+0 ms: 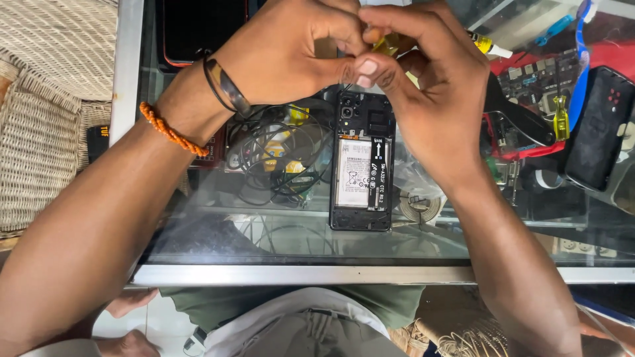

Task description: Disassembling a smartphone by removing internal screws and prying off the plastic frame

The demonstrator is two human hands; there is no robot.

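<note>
While the opened phone [361, 162] is lying mid-frame, a small yellow part [390, 43] is being pinched by the left hand [291, 53] and right hand [430, 86] above it.

One opened phone [361, 162], two hands [291, 49] [430, 86], one glue tube [488, 45], two wrist bands [228, 86] [172, 130].

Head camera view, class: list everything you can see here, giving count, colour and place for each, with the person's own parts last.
Opened phone: one, black, back cover off, flat on the counter, centre.
Glass counter: one, clear with metal frame.
Tangled cables: several, black, under the glass.
Small yellow object: one, pinched between both hands.
Glue tube: one, yellow, upper right.
Wicker baskets: two, beige, left.
Bead bracelet: one, orange, left wrist.
Left hand: one, above the phone.
Right hand: one, above the phone.
</note>
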